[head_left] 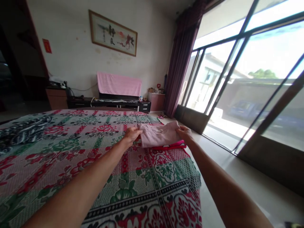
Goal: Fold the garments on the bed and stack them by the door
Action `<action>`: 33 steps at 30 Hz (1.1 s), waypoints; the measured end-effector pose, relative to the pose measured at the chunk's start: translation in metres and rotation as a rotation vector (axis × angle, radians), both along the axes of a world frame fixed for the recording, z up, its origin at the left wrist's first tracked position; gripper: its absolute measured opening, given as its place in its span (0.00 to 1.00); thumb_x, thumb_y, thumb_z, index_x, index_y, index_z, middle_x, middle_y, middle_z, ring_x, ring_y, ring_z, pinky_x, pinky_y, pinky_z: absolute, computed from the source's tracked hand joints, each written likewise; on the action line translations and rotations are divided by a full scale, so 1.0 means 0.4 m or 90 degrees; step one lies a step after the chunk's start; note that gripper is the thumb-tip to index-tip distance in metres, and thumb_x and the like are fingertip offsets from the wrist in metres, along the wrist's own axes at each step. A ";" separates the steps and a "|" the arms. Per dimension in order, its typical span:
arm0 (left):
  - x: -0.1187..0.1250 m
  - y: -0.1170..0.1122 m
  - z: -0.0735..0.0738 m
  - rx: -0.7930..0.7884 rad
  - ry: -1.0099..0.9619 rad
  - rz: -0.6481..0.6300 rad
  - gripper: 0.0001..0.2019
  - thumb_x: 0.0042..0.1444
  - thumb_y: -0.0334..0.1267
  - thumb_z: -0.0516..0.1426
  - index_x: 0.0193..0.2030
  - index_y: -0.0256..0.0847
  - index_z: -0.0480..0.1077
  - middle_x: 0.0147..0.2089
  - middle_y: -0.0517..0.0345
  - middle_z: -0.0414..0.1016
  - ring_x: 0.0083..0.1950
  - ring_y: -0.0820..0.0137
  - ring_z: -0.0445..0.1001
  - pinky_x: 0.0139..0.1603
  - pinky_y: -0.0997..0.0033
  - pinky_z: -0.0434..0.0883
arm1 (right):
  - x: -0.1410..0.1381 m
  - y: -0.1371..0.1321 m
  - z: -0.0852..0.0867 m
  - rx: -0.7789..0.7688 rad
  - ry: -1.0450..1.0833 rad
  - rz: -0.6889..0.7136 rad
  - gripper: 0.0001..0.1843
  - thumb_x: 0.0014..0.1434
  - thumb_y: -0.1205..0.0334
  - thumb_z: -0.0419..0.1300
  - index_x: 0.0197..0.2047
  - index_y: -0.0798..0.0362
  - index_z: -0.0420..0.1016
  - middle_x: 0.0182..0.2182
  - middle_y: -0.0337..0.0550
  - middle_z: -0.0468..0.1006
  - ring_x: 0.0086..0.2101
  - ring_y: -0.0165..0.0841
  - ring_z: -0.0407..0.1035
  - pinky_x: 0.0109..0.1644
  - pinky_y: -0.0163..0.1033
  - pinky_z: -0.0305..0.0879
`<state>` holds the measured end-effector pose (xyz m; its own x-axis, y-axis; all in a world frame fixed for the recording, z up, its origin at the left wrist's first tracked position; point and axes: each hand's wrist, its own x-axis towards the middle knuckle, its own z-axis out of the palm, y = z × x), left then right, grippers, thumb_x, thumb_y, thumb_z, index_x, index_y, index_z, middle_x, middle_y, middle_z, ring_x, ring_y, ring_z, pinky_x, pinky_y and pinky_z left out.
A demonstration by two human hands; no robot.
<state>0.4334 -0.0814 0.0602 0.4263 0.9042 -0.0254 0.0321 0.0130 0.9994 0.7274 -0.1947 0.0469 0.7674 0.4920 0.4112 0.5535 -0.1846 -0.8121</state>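
Observation:
A folded pale pink garment (158, 134) lies near the right edge of a bed covered by a red and green floral blanket (95, 148). My left hand (131, 133) pinches the garment's left edge with closed fingers. My right hand (184, 132) grips its right edge, fingers curled over the cloth. Under the pink garment lies a bright red-pink piece of cloth (172, 146), partly hidden.
A dark patterned cloth (21, 129) lies at the bed's far left. A low TV cabinet with a pink towel (118, 84) stands against the back wall. Tall glass sliding doors (237, 88) and a purple curtain (182, 57) are on the right, with bare floor beside the bed.

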 end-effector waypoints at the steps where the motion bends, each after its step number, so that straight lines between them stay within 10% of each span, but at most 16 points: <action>1: 0.025 -0.003 -0.002 0.007 0.007 -0.003 0.03 0.43 0.33 0.60 0.26 0.37 0.71 0.21 0.63 0.71 0.21 0.76 0.67 0.22 0.78 0.62 | 0.020 -0.006 0.007 -0.017 0.013 -0.015 0.15 0.45 0.61 0.62 0.37 0.58 0.78 0.29 0.45 0.78 0.30 0.34 0.71 0.35 0.37 0.66; 10: 0.161 -0.003 -0.023 -0.033 0.001 -0.055 0.07 0.48 0.32 0.59 0.36 0.35 0.74 0.27 0.57 0.75 0.26 0.76 0.70 0.25 0.78 0.65 | 0.088 -0.033 0.044 -0.085 -0.012 -0.095 0.16 0.49 0.61 0.61 0.42 0.57 0.77 0.37 0.51 0.78 0.39 0.41 0.71 0.45 0.44 0.65; 17: 0.086 -0.001 -0.117 0.003 0.057 -0.250 0.22 0.47 0.32 0.58 0.51 0.37 0.72 0.50 0.50 0.77 0.48 0.68 0.73 0.37 0.75 0.68 | -0.031 0.008 -0.009 -0.007 -0.221 -0.082 0.17 0.54 0.66 0.52 0.46 0.56 0.75 0.48 0.53 0.73 0.47 0.41 0.67 0.56 0.47 0.58; 27: -0.333 0.109 -0.211 0.410 0.461 -0.019 0.16 0.49 0.37 0.52 0.40 0.43 0.78 0.44 0.56 0.80 0.45 0.65 0.76 0.49 0.71 0.69 | -0.528 0.100 -0.112 -0.048 -0.400 0.446 0.13 0.57 0.71 0.52 0.39 0.53 0.76 0.36 0.44 0.79 0.38 0.33 0.71 0.46 0.34 0.64; 33: -0.695 0.164 -0.246 0.528 0.666 0.129 0.16 0.52 0.35 0.49 0.37 0.43 0.78 0.44 0.52 0.77 0.47 0.64 0.73 0.53 0.69 0.66 | -0.727 0.175 -0.148 -0.187 -0.400 0.518 0.16 0.54 0.72 0.53 0.42 0.54 0.79 0.39 0.46 0.80 0.40 0.34 0.72 0.47 0.33 0.63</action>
